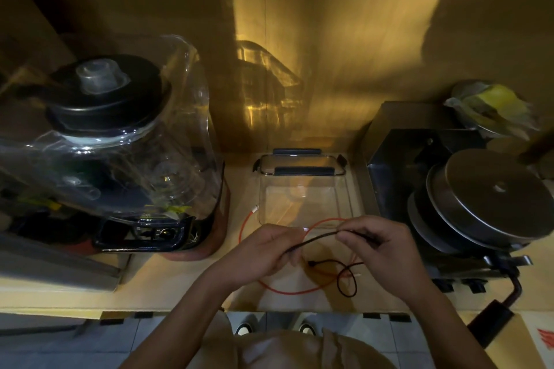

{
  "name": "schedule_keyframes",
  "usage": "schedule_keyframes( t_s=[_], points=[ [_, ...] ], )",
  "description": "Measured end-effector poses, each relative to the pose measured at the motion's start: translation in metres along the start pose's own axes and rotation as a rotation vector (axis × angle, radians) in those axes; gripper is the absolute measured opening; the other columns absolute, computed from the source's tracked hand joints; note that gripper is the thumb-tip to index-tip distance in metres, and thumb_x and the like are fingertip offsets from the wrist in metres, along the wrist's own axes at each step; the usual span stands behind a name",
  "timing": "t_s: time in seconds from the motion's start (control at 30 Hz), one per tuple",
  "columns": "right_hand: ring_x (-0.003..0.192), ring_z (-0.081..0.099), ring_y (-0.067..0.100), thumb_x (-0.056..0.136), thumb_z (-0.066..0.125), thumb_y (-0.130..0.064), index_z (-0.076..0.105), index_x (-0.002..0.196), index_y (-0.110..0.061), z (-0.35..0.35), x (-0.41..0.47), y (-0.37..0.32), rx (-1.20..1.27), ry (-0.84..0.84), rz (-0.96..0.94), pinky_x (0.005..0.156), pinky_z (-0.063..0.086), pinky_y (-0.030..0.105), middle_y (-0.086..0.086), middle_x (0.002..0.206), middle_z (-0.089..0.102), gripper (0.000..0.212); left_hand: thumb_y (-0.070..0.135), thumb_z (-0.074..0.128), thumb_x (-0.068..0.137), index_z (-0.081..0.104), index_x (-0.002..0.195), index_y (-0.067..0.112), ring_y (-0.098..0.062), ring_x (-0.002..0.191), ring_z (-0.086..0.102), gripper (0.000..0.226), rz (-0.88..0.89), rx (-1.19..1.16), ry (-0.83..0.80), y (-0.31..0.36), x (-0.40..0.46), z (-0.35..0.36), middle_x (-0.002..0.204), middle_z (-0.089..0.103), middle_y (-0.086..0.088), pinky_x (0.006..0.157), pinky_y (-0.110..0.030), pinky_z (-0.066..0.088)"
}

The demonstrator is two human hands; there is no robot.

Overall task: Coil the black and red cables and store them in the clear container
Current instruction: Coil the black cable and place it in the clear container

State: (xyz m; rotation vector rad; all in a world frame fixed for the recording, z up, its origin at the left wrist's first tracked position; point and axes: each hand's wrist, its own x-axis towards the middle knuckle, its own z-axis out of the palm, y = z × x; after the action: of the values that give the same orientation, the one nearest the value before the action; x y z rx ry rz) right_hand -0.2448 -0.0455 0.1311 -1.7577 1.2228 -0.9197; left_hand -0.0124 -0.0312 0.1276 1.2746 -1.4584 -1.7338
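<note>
Black cable [317,239] taut between both hands' grip

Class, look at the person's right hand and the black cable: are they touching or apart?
Touching. The head view shows the right hand pinching the black cable between thumb and fingers, with the left hand gripping the same stretch further along.

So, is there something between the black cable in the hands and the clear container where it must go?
Nothing visible blocks it. The clear container stands open just beyond both hands, its lid behind it. Only the red cable lies on the counter below the black cable.
</note>
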Motion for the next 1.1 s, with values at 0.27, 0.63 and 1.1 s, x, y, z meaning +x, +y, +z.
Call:
schedule_keyframes(
  t_s=[0.27, 0.63, 1.1],
  points=[
    [0.086, 0.072, 0.007, 0.084, 0.069, -0.022, 0.075, 0.093, -0.030, 0.010, 0.006, -0.005, 0.045, 0.116, -0.006, 0.076, 0.057, 0.021, -0.016, 0.089, 0.076, 0.013, 0.033, 0.042, 0.098, 0.061, 0.080, 0.009, -0.012, 0.044, 0.028, 0.035, 0.042, -0.465, -0.095, -0.015, -0.001, 0.007, 0.052, 0.030, -0.001, 0.047, -0.023, 0.025],
    [0.081, 0.073, 0.012, 0.087, 0.072, -0.012, 0.077, 0.095, -0.020, 0.022, 0.009, -0.003, 0.078, 0.135, 0.049, 0.073, 0.060, 0.033, -0.006, 0.084, 0.077, 0.013, 0.042, 0.041, 0.095, 0.044, 0.061, 0.018, -0.011, 0.043, 0.024, 0.042, 0.025, -0.491, 0.089, -0.013, 0.004, 0.023, 0.050, 0.030, 0.003, 0.042, -0.020, 0.023],
    [0.079, 0.069, 0.006, 0.089, 0.068, -0.007, 0.072, 0.094, -0.031, 0.007, 0.007, 0.013, -0.069, 0.178, 0.060, 0.068, 0.051, 0.014, -0.016, 0.086, 0.073, 0.025, 0.030, 0.044, 0.093, 0.047, 0.056, 0.023, -0.007, 0.035, 0.013, 0.038, 0.123, -1.377, 0.074, -0.001, 0.002, -0.010, 0.044, 0.017, 0.009, 0.034, -0.021, 0.014]
  ],
)
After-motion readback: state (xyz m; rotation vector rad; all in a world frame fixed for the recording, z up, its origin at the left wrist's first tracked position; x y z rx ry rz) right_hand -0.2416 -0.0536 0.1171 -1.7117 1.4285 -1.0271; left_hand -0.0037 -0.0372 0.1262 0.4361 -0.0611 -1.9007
